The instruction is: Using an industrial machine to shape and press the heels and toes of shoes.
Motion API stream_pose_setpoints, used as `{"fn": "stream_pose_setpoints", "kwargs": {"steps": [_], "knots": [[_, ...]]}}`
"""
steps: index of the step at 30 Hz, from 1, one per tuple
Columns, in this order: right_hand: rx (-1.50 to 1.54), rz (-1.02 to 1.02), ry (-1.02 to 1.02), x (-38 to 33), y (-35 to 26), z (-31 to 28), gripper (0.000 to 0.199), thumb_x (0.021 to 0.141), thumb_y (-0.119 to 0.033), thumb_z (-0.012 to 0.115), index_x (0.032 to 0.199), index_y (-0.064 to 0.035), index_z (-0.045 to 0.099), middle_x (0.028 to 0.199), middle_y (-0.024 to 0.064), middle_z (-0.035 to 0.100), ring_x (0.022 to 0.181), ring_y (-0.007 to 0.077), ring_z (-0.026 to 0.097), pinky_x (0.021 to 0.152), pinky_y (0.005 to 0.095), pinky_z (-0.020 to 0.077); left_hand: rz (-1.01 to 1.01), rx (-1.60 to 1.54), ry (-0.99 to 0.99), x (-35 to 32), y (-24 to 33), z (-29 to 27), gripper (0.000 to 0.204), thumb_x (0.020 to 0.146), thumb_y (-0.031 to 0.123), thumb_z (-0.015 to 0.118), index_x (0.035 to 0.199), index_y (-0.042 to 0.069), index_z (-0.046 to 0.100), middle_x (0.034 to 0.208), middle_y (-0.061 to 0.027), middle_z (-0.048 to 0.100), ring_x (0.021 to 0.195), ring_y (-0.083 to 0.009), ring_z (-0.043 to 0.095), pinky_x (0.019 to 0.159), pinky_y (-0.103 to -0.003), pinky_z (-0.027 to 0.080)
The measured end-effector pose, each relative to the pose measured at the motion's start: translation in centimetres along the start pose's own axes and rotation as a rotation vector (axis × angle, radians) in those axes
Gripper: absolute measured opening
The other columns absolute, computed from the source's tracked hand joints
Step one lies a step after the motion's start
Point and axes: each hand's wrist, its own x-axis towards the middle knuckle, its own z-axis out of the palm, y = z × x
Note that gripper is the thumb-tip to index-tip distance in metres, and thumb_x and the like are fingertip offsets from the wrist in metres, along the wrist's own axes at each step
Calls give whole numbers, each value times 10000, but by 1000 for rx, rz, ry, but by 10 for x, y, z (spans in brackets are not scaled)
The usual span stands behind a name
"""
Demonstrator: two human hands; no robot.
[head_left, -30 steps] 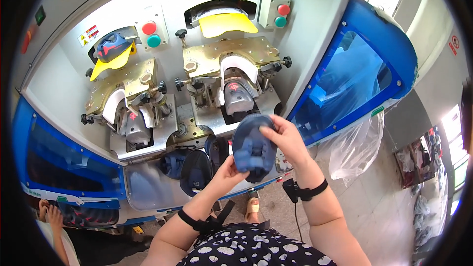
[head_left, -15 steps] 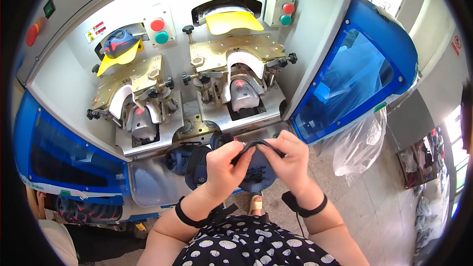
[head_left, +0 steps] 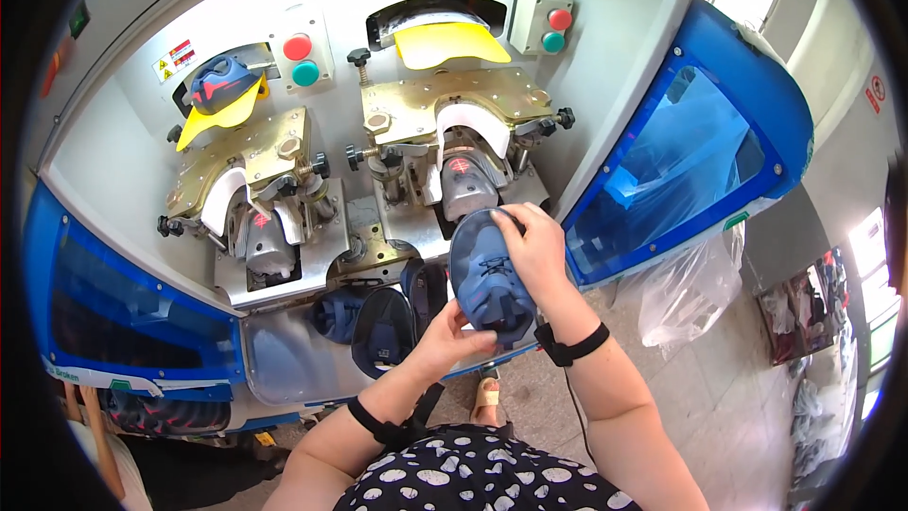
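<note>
A blue shoe upper (head_left: 490, 274) with dark laces is held in front of me, close to the near end of the right-hand metal mould (head_left: 467, 187). My right hand (head_left: 537, 248) grips its far rim on the right side, fingers closed over the edge. At its lower left, my left hand (head_left: 452, 339) holds the near end, with the thumb stretched along it and some fingertips hidden. More dark blue uppers (head_left: 383, 329) lie just left of my hands on the machine's front ledge (head_left: 284, 352).
The left station has a second metal mould (head_left: 269, 244) and a blue upper (head_left: 223, 85) above a yellow flap (head_left: 219, 119). Red and green buttons (head_left: 305, 73) sit on the back wall. A blue windowed door (head_left: 676, 156) stands at the right. Another person's arm (head_left: 102, 440) shows at lower left.
Both hands were pinching the upper's dark edge into a bend. Now the upper is turned laces up and raised farther forward, my right hand at its far rim, my left hand lower at its near end.
</note>
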Motion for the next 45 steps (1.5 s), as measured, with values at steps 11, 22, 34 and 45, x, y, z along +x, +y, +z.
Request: {"fn": "stream_pose_setpoints", "kwargs": {"steps": [11,22,34,45], "knots": [[-37,-269,-282,21,10,-4,433,948,-330,570,1302,-82,581,1395,160,511,1303,356,460,1084,412,356,51,-215,184,97,52,-24,376,940,273,644,1155,22,466,999,-120,657,826,-219,698,739,-341,583],[-161,-413,-275,29,25,31,324,906,-218,608,1229,-211,641,1169,59,621,1191,386,485,1009,478,411,130,-247,499,113,40,-9,256,998,280,548,1083,39,546,995,-69,660,858,-177,692,750,-326,591],[-160,-470,-302,38,28,31,338,892,-171,612,1229,-199,631,1005,66,669,1027,343,560,995,452,429,95,-265,565,117,46,-7,266,983,244,572,1054,7,472,927,-116,651,706,-206,702,585,-286,602],[-126,-467,-322,39,29,31,347,895,-161,606,1240,-195,624,976,75,671,1001,324,573,992,449,428,111,-276,590,118,44,-6,254,970,264,598,1031,28,525,880,-90,659,671,-187,696,559,-277,587]]}}
